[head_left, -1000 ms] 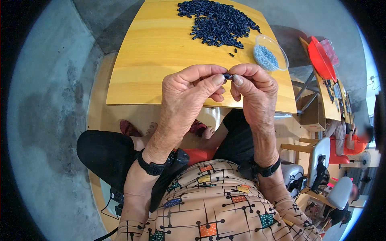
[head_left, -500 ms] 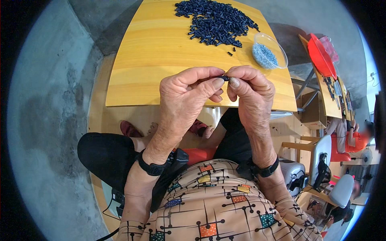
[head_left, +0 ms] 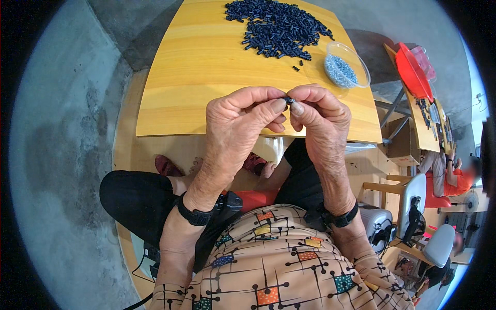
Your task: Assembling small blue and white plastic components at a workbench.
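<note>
A small black tubular piece (head_left: 289, 100) is pinched between my two hands above the table's near edge. My left hand (head_left: 235, 119) grips its left end with thumb and index finger, the other fingers curled below. The thumb and index finger of my right hand (head_left: 326, 121) close on its right end. The fingertips hide most of it, so I cannot see whether a second part is there. Farther off lies a big heap of like black pieces (head_left: 281, 32). To its right stands a clear round tub (head_left: 368, 78) holding many tiny bluish, shiny parts (head_left: 339, 71).
The yellow wooden table (head_left: 191, 72) carries the heap and tub, with a few loose black pieces (head_left: 296, 68) between them. Another table at right bears a red basin (head_left: 412, 72). Beyond it sits a person in orange (head_left: 457, 181). Chairs (head_left: 412, 204) stand at right; a grey wall rises left.
My right fingertips have shifted slightly left, closer to the left ones, and the black piece shows at a slightly different angle. Both hands keep their pinch.
</note>
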Demonstrator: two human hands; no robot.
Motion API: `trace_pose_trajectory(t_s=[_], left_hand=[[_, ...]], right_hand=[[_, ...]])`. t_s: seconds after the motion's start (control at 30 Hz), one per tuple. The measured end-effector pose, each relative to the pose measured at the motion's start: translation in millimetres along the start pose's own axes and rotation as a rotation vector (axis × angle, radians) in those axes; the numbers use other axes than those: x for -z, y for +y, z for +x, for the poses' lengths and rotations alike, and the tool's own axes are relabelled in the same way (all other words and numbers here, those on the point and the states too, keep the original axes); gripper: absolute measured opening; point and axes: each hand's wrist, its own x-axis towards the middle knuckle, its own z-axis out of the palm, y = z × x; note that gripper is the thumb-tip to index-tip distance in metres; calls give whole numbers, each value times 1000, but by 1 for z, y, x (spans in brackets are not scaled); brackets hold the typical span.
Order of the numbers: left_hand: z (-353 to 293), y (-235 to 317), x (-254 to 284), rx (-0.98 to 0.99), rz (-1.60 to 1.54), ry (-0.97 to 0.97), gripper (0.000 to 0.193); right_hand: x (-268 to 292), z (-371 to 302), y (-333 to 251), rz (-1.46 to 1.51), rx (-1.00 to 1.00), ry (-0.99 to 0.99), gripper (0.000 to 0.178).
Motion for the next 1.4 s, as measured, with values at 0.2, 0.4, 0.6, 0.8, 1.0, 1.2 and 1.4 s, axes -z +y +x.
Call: trace_pose_trajectory(t_s=[0.2,0.4,0.6,0.8,1.0,1.2,1.4], left_hand=[[0,0,-1,30,-32,-3,17],[-1,0,1,22,-15,-5,17],[-2,0,0,17,9,1,17],[-2,1,0,7,9,17,17],[-2,1,-1,4,35,13,17],[-1,0,1,-9,30,-7,16],[-5,8,-1,43,21,-42,15]], right_hand=[[0,-1,-2,6,-11,2,13],[0,-1,-1,13,-14,-17,11],[-1,-2,-2,-68,30,8,12],[-5,-2,-2,-72,45,20,10],[-3,-3,1,-54,43,39,10],[2,-1,3,298,-157,-45,11],[11,-1,5,601,-380,-173,13]])
